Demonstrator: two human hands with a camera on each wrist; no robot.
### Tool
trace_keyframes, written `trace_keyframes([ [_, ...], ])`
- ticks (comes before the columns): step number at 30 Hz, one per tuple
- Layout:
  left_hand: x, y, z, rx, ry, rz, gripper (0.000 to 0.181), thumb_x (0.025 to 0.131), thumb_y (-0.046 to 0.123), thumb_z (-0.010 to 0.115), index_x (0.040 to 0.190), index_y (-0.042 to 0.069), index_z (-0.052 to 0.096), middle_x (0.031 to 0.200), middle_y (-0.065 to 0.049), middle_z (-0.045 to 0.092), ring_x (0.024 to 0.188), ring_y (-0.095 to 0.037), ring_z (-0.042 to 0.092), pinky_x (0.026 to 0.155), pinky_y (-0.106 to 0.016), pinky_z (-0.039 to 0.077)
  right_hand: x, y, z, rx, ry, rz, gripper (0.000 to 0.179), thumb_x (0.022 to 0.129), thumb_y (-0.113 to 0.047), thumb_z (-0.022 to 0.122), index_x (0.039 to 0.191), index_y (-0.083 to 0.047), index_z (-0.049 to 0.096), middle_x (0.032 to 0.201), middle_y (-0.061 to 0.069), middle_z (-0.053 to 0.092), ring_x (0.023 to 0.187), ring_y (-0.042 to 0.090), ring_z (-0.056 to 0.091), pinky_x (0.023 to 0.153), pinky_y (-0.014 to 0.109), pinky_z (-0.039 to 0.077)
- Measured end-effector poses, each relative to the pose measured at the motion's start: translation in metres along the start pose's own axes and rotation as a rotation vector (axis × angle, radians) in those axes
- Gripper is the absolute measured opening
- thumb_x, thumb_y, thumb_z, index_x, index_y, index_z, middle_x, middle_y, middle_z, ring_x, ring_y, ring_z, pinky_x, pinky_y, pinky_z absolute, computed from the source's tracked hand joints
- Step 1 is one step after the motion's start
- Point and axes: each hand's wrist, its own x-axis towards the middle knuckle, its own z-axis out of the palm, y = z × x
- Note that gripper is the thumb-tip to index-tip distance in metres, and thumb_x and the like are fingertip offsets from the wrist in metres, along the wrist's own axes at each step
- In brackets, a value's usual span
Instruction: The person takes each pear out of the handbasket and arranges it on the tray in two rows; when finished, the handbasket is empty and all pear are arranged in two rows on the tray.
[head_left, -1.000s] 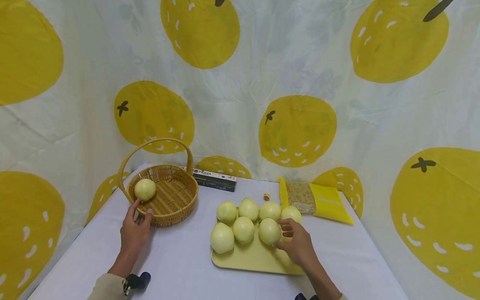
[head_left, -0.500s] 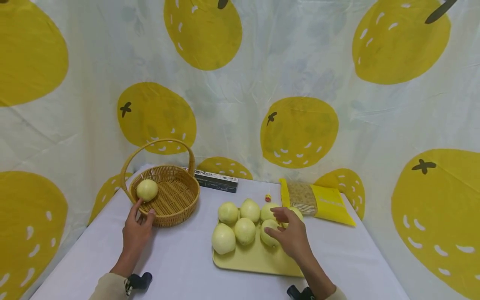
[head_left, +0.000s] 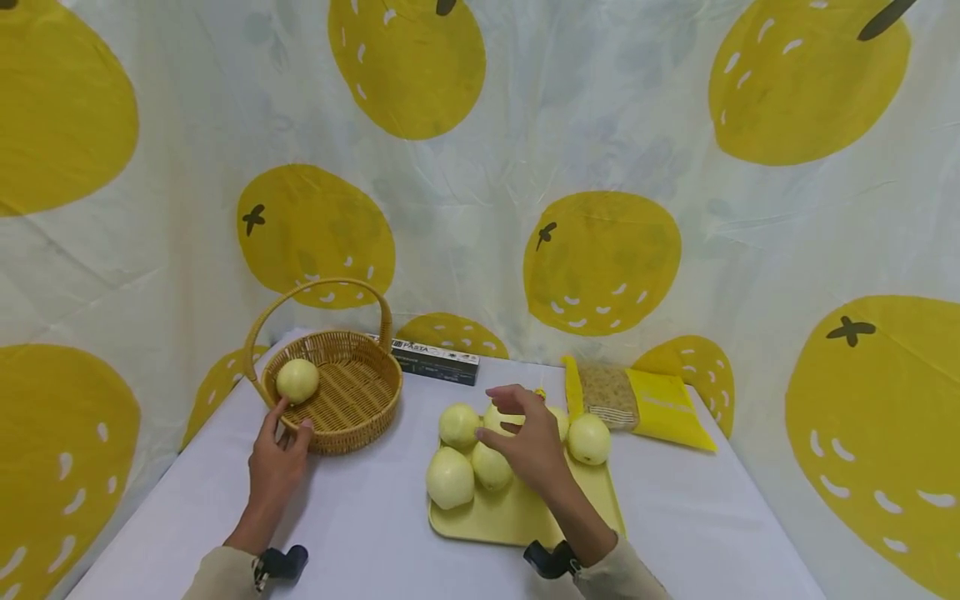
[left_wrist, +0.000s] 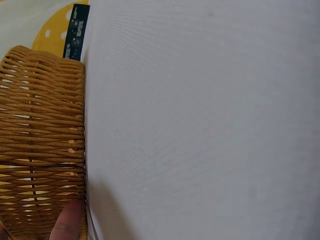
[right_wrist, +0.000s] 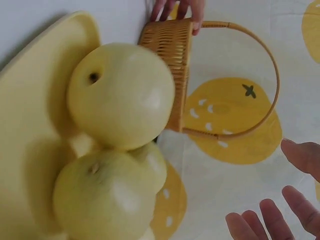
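Note:
In the head view, my left hand (head_left: 276,460) holds the near left side of a wicker basket (head_left: 378,421) with a tall handle. Its thumb (left_wrist: 69,220) presses the outer wall, and one finger reaches over the rim beside a pale yellow pear (head_left: 297,381) lying inside. My right hand (head_left: 531,442) hovers over the yellow tray (head_left: 480,523), fingers spread and bent, holding nothing. Several round pears (head_left: 450,478) sit on that tray, and the hand hides some of them. The right wrist view shows a pear (right_wrist: 122,97) up close, apart from the fingertips (right_wrist: 275,220).
Behind the basket lies a dark pasta box (head_left: 438,364). A yellow packet (head_left: 637,407) rests at the back right, and a lollipop (head_left: 540,393) stands behind the tray, partly covered by the right hand. A fruit-printed curtain (head_left: 465,208) closes off the back.
My right hand has left the front right pear, risen and moved left across the tray, with nothing in it. My left hand stays at the basket.

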Motion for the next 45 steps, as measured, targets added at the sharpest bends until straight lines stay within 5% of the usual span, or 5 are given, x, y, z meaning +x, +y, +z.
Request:
trace_keyframes([
  [17,0.001,0.001,0.000,-0.011,0.003,0.002,0.073,0.110,0.042,0.053,0.172,0.023,0.019,0.179,-0.016,0.008,0.158,-0.051,0.029,0.126,-0.060,0.037,0.027,-0.035,0.068,0.141,-0.066,-0.041,0.052,0.084,-0.022,0.092,0.131,-0.019,0.069,0.129,0.000,0.071,0.121,0.021,0.068,0.101,0.040,0.064],
  [27,0.002,0.000,0.000,-0.008,0.002,0.007,0.073,0.110,0.042,0.053,0.172,0.022,0.020,0.179,-0.016,0.009,0.159,-0.049,0.028,0.127,-0.059,0.036,0.040,-0.044,0.118,0.219,-0.084,-0.032,0.048,0.084,-0.028,0.093,0.126,-0.029,0.070,0.122,-0.006,0.070,0.118,0.015,0.066,0.098,0.037,0.065],
  [33,0.003,0.000,0.000,0.001,0.021,-0.005,0.072,0.110,0.039,0.054,0.172,0.022,0.021,0.179,-0.017,0.010,0.159,-0.049,0.029,0.127,-0.059,0.036,0.046,-0.052,0.148,0.283,-0.090,-0.019,0.045,0.085,-0.028,0.092,0.124,-0.028,0.071,0.117,-0.007,0.070,0.117,0.020,0.066,0.093,0.024,0.062],
  [45,0.007,-0.005,0.003,0.005,0.030,0.017,0.071,0.110,0.036,0.057,0.171,0.021,0.023,0.179,-0.017,0.013,0.155,-0.052,0.035,0.123,-0.059,0.041,0.072,-0.047,0.210,0.416,-0.088,0.033,0.040,0.088,-0.030,0.090,0.123,-0.030,0.071,0.118,-0.004,0.072,0.113,0.021,0.070,0.092,0.029,0.061],
])
